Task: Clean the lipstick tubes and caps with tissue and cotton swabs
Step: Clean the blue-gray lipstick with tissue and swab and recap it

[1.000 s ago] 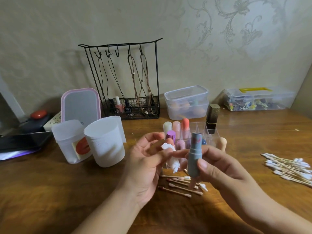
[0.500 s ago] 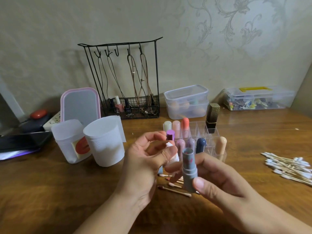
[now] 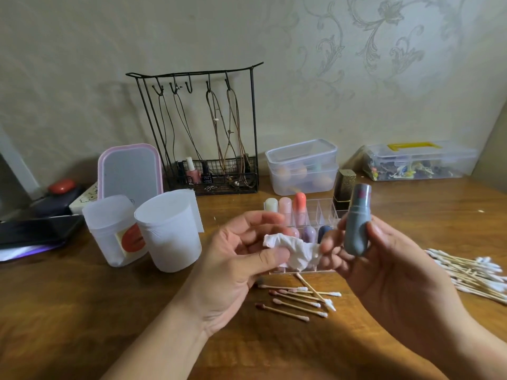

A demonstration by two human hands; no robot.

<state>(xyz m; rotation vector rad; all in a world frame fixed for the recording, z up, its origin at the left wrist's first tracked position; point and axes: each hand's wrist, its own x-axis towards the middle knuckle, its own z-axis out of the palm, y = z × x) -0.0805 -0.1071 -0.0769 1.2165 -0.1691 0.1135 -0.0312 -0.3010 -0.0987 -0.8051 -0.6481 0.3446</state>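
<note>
My right hand [image 3: 389, 272] grips a grey-blue lipstick tube [image 3: 356, 219] upright, thumb on its right side, red smears near its top. My left hand [image 3: 241, 259] pinches a crumpled white tissue [image 3: 293, 249] between thumb and fingers; its right end touches the fingers of my right hand. Behind both hands stands a clear acrylic organizer [image 3: 321, 212] with several pastel lipsticks and a gold-and-black lipstick [image 3: 344, 189]. Several used cotton swabs [image 3: 296, 300] with reddish tips lie on the wooden table below the hands. A pile of clean cotton swabs [image 3: 472, 272] lies at the right.
Two white plastic cups [image 3: 170, 231] stand at the left, a pink-rimmed mirror [image 3: 130, 170] behind them. A black wire jewellery rack [image 3: 205, 133] stands at the wall. Clear lidded boxes [image 3: 301, 167] and a clear case with a yellow handle [image 3: 419, 161] sit at the back right.
My right hand has lifted the grey-blue tube up and to the right, away from my left hand. The tissue, earlier bunched in my left hand, now stretches between the hands.
</note>
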